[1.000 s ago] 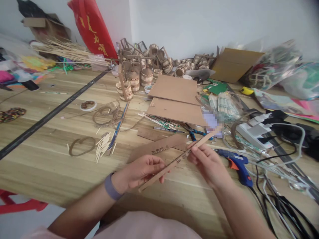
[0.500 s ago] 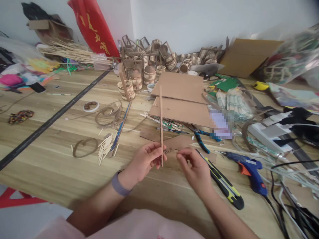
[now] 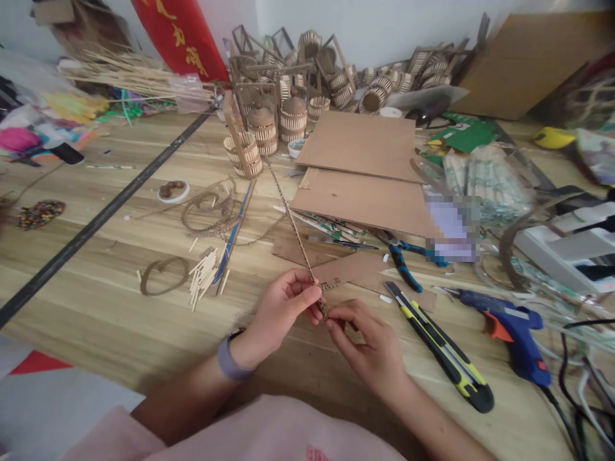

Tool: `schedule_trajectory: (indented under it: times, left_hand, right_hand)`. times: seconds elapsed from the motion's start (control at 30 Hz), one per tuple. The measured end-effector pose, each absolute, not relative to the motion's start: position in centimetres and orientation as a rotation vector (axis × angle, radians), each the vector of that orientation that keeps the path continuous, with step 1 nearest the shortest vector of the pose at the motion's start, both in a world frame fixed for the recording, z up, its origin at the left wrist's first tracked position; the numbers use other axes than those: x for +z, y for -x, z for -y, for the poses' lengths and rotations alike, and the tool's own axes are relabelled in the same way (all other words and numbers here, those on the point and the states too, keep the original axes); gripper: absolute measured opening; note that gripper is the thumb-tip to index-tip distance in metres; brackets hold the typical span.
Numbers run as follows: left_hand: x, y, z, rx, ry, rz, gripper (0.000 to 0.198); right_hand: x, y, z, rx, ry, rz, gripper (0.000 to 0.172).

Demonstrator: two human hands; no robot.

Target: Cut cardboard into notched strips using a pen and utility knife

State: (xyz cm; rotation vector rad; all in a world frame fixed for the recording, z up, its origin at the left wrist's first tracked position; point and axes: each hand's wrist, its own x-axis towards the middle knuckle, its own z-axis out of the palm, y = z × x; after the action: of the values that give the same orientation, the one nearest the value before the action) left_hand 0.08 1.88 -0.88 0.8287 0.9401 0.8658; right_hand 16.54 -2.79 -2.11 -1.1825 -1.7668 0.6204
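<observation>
A thin corrugated cardboard strip (image 3: pixel 294 224) slants up and away to the left, its wavy cut edge showing. My left hand (image 3: pixel 283 301) pinches it near its lower end, between thumb and fingers. At that lower end, my right hand (image 3: pixel 368 336) has its thumb and index finger closed on the tip. Flat cardboard scraps (image 3: pixel 353 272) lie on the table just beyond my fingers. Right of my right hand rests a yellow and black utility knife (image 3: pixel 439 349), with a blue glue gun (image 3: pixel 509 330) farther right.
Large cardboard sheets (image 3: pixel 360 144) lie ahead, near blue-handled pliers (image 3: pixel 406 262). Small wooden buckets (image 3: pixel 243 153) crowd the back. On the left are short sticks (image 3: pixel 202 278), a coiled strip (image 3: pixel 166 276) and a long dark bar (image 3: pixel 110 192). A power strip (image 3: pixel 567 246) and cables sit at right.
The strip has turned from upright to leaning left, showing its corrugated edge. My right hand has come in to its lower end. The view has shifted slightly.
</observation>
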Motion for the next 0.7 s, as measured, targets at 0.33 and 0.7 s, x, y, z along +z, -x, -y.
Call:
schedule_trajectory:
  times: [0.33, 0.7]
  left_hand:
    - [-0.8, 0.1, -1.2, 0.885, -1.023, -1.033, 0.037]
    - [-1.1, 0.0, -0.7, 0.922, -1.11, -1.081, 0.029]
  right_hand:
    - [-1.9, -16.1, 2.7, 0.923, 1.368, 1.563, 0.015]
    - [-2.5, -15.8, 2.9, 0.952, 1.441, 1.571, 0.017]
